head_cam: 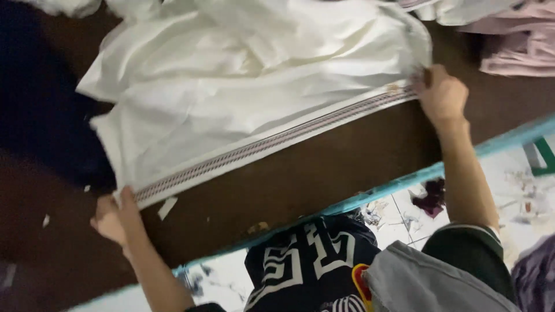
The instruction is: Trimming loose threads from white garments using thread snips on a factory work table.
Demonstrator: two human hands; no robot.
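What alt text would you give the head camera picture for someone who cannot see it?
Two bare hands stretch the patterned band edge of a white cloth across a dark brown table, the left hand gripping one end and the right hand the other. Scraps litter the tiled floor below.

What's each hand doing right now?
Left hand: closed, pinching the white cloth's patterned hem at its left end.
Right hand: closed, gripping the hem's right end.

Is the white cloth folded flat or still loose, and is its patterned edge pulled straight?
Loose: the white cloth lies crumpled on the brown table. Its patterned edge runs straight, stretched between the left hand and right hand.
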